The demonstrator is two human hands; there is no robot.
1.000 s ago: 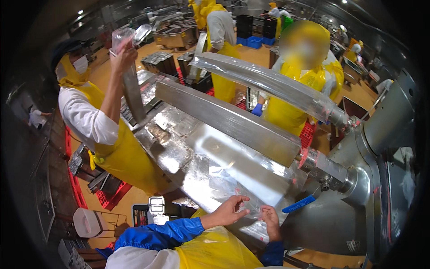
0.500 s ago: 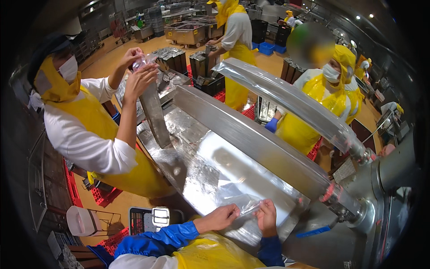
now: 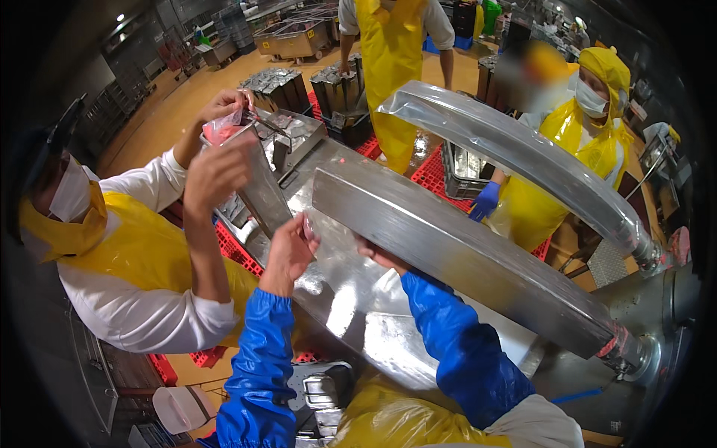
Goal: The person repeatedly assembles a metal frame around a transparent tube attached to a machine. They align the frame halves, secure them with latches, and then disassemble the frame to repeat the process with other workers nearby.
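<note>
My left hand (image 3: 288, 255) is raised over the metal table (image 3: 340, 287), near the free end of a long rectangular steel tube (image 3: 455, 250). Its thumb and fingers are pinched together; whatever lies between them is too small to make out. My right hand (image 3: 379, 254) reaches to the lower edge of that tube, its fingers partly hidden there. The clear bag is not distinguishable now. Close by on the left, a co-worker handles a tall narrow metal mould (image 3: 267, 187) with a plastic bag (image 3: 222, 128) of pink stuff at its top; one of that person's hands is motion-blurred.
A second tube (image 3: 523, 166), covered in clear plastic, arches beyond the first. A blue-gloved co-worker (image 3: 485, 200) stands behind it, another in a yellow apron (image 3: 388, 67) farther back. Metal moulds (image 3: 276, 88) stand in groups on the far side. A pale bin (image 3: 183, 409) sits lower left.
Both my hands have moved forward and left from the near table edge, where they pinched a clear plastic bag, to the steel tube. The view has shifted, and the left co-worker's hands have moved.
</note>
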